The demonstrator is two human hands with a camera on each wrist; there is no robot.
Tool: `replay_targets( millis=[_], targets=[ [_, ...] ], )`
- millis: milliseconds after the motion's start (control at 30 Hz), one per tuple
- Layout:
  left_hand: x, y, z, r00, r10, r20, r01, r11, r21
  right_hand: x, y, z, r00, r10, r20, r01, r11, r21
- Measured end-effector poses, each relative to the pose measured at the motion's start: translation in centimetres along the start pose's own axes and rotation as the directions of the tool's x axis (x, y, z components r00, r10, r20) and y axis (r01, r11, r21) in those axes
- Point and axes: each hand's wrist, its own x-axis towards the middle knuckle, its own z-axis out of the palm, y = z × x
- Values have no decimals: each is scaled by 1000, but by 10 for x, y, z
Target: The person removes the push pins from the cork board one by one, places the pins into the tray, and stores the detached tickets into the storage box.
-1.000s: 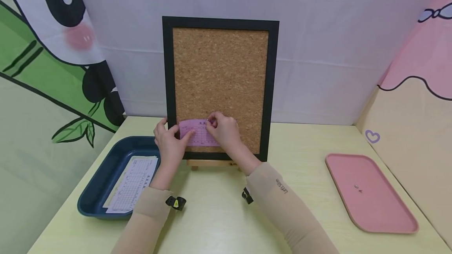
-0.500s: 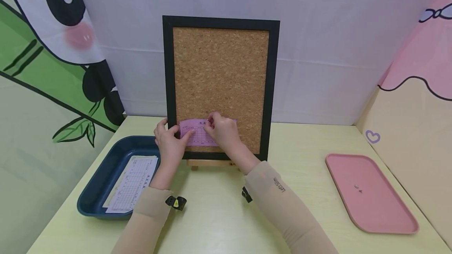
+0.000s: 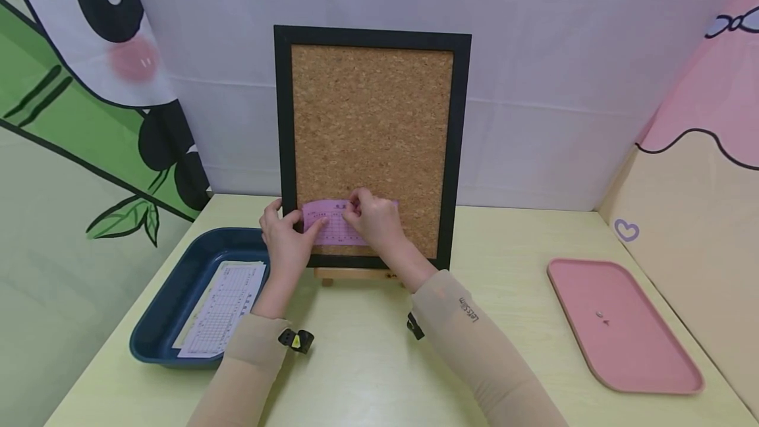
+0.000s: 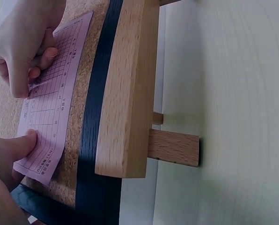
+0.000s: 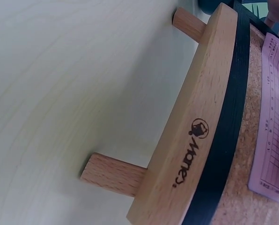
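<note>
A pink printed form (image 3: pixel 335 229) lies against the lower part of a black-framed corkboard (image 3: pixel 370 124), which stands on a small wooden easel (image 4: pixel 128 93). My left hand (image 3: pixel 286 242) presses the form's left part with the thumb (image 4: pixel 20 145), while its other fingers reach round the frame's left edge. At the form's top edge, near its middle, my right hand (image 3: pixel 379 223) pinches a tiny pin between thumb and forefinger, mostly hidden by the fingertips. In the left wrist view those right fingertips (image 4: pixel 22 91) touch the form.
On the left stands a dark blue tray (image 3: pixel 155 321) holding several printed paper forms (image 3: pixel 228 308). A pink tray (image 3: pixel 640 348) on the right bears a couple of tiny pieces (image 3: pixel 601 317). Behind the board hangs a pale cloth (image 3: pixel 534 97).
My right hand has shifted very slightly and its forearm has tilted a little, so the form's top right corner now shows. The left hand keeps its place on the form and frame.
</note>
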Motion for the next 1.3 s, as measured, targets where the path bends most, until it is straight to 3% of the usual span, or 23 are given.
replay_targets(
  millis=[367, 1000, 1300],
  targets=[
    [1, 0, -1, 1000, -15, 18, 16, 999, -40, -1, 2, 0, 1000, -8, -7, 8, 1000, 25],
    [1, 1, -1, 998, -46, 37, 47, 998, -33, -1, 3, -2, 1000, 3, -2, -3, 997, 79],
    [1, 0, -1, 999, -28, 29, 29, 998, -48, -3, 4, 0, 1000, 11, 7, -12, 995, 104]
  ],
)
